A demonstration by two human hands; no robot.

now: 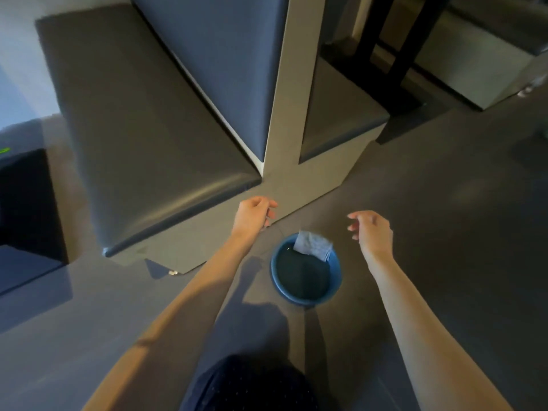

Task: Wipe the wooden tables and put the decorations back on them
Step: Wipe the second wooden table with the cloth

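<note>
A blue round basin (277, 280) stands on the grey floor in front of me, with dark water in it. A folded grey cloth (312, 245) hangs over its far rim. My left hand (253, 214) hovers up and left of the basin, fingers loosely curled, holding nothing that I can see. My right hand (372, 229) hovers to the right of the cloth, fingers spread and empty. Neither hand touches the cloth or the basin. No wooden table top or decoration is in sight.
A padded dark bench seat (142, 129) with an upright backrest (225, 54) stands just beyond the basin, a second seat (341, 114) behind it. Black table legs (397, 54) rise at the upper right. A dark box (26, 203) sits at the left.
</note>
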